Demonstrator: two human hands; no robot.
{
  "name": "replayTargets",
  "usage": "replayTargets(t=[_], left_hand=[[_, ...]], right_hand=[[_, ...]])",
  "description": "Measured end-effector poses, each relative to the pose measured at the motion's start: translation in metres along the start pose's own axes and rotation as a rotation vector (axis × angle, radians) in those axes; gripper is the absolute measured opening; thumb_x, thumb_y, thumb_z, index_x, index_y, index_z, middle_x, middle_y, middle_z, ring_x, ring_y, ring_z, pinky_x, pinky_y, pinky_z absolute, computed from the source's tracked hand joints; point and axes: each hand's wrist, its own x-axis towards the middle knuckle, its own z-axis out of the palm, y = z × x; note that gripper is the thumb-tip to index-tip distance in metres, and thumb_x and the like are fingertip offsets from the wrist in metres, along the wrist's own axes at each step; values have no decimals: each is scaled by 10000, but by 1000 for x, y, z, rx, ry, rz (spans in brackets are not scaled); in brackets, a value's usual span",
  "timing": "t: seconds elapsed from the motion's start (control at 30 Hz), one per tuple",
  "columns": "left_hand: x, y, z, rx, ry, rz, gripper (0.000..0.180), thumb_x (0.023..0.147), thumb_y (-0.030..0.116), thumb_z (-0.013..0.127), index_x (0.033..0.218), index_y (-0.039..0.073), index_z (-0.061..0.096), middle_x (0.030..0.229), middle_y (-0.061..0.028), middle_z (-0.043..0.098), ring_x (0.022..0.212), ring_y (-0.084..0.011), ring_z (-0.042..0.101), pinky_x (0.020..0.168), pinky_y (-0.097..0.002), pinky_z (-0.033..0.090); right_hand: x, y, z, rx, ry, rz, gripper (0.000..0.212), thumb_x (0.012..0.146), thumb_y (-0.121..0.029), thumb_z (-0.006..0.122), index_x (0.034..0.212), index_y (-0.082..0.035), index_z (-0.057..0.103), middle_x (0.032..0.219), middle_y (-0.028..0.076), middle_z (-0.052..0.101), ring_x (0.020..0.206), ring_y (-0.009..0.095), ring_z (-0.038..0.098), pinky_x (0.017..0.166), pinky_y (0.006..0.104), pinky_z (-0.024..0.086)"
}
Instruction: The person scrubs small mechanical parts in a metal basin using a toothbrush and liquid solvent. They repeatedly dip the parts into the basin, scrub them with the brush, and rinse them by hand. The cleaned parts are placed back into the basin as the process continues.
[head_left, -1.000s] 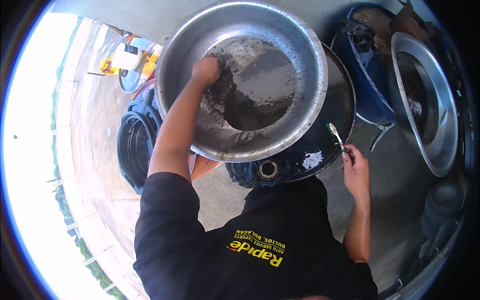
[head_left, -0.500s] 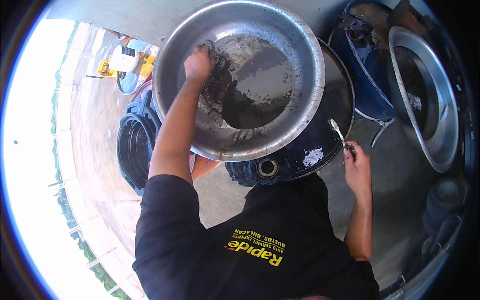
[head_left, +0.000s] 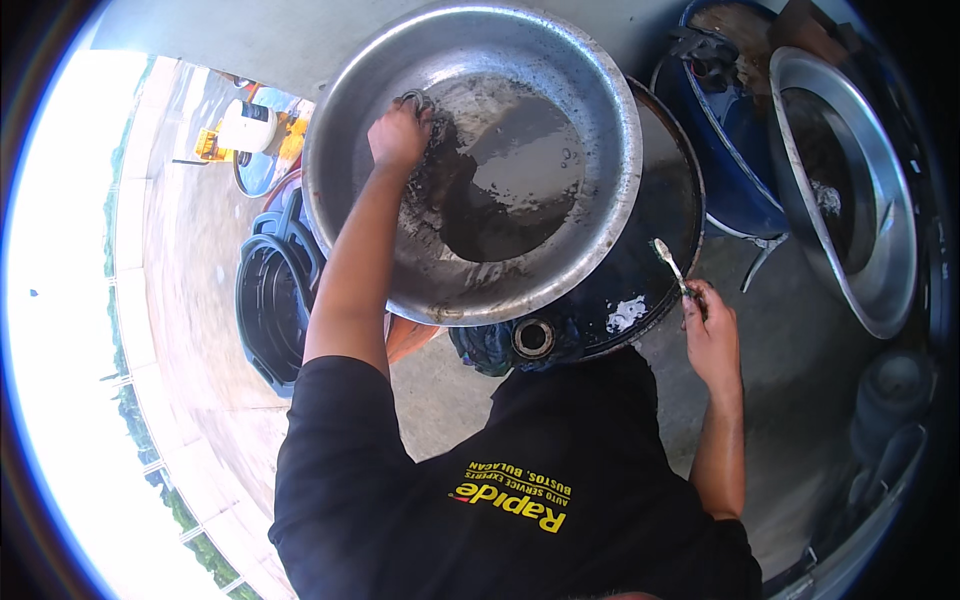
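A large metal basin (head_left: 345, 190) holds a shallow pool of dark, dirty liquid (head_left: 520, 190). Over its left side, my left hand (head_left: 398, 138) is closed around a small grey metal part (head_left: 416, 98); only a curved end shows past the fingers, so its exact kind is unclear. Dark wet residue lies beside that hand. My right hand (head_left: 711, 325), outside the basin at the lower right, grips a toothbrush (head_left: 669, 259) by the handle, with the bristle head pointing up and left. Dark grime marks the right fingertips.
Under the basin stands a dark drum (head_left: 662, 262) with a white smear (head_left: 627, 314) and a round ring (head_left: 534, 338) near its front edge. A blue drum (head_left: 725, 165) and a tilted metal basin (head_left: 888, 265) are at right. At left are a black drain pan (head_left: 270, 310) and a white bucket (head_left: 247, 126).
My left hand has turned slightly, and more of the metal part's curved end shows above the fingers. The toothbrush has shifted a little to the left with my right hand.
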Motion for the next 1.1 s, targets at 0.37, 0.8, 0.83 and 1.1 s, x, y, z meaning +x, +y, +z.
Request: replayTargets(t=[0.37,0.8,0.83,1.1], left_hand=[[6,-4,-3,115,-253,54,306,980,284,645,1166,76,767,1254,-188,736,1132,-377,733,956,-490,600],[-6,-8,15,115,-152,91,282,1000,287,629,1150,81,751,1215,-159,743,1087,-387,737,923,-504,598],[-3,-6,10,195,-284,143,278,996,273,629,1154,82,755,1218,-162,744,1095,-387,736,928,-502,598],[-4,-16,5,-136,-44,-71,359,976,320,677,1162,28,773,1115,-203,781,1087,-374,755,947,-477,590]], right_hand=[[1,7,1,-18,-19,-13,221,1039,-91,607,1227,5,671,794,150,681,688,270,652,696,400,517],[-5,7,3,-23,-22,9,214,1034,-87,608,1215,6,675,887,195,722,785,324,705,750,402,531],[-4,7,3,-24,-31,25,214,1035,-87,608,1215,7,675,889,193,722,786,324,705,751,401,531],[-10,18,4,10,-4,-38,212,1036,-85,609,1214,9,674,844,167,701,728,275,666,720,401,518]])
